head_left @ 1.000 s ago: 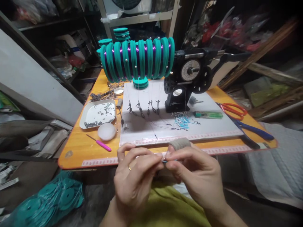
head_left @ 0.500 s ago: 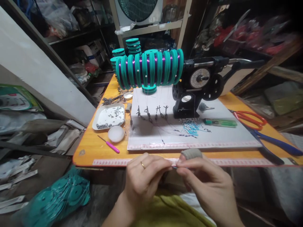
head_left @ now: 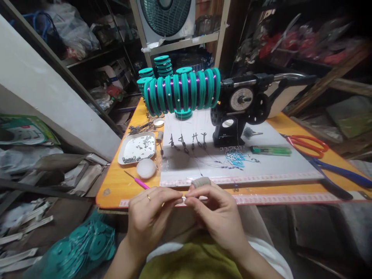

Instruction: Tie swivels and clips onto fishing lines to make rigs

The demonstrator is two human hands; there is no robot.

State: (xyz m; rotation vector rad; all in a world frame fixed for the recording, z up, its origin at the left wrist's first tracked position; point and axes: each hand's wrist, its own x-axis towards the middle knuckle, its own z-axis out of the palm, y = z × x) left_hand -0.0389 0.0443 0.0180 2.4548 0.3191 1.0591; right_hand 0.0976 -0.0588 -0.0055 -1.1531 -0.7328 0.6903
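Observation:
At the table's front edge, my left hand point(head_left: 151, 217), with a ring on one finger, pinches with thumb and fingertips. My right hand point(head_left: 216, 221) pinches close beside it, a grey wrap point(head_left: 201, 181) around one finger. A tiny pale bit shows between the fingertips, too small to name. Beyond the hands lies a white board point(head_left: 261, 168) with a pile of small blue and white pieces point(head_left: 235, 157). Above it, a row of teal spools point(head_left: 180, 91) wound with purple line sits on a black winding machine point(head_left: 231, 128). Thin lines hang down to small dark fittings point(head_left: 183, 143).
On the left stand a white tray point(head_left: 138, 145) of small grey pieces, a round white dish point(head_left: 146, 168) and a pink-handled tool point(head_left: 141, 183). To the right lie a green case point(head_left: 270, 150), red-handled scissors point(head_left: 310, 145) and blue-handled pliers point(head_left: 343, 172). Bagged teal spools point(head_left: 84, 244) rest at lower left.
Both hands have shifted left together along the table edge, still pinching fingertip to fingertip. The camera view has moved slightly, so the table things sit a little differently.

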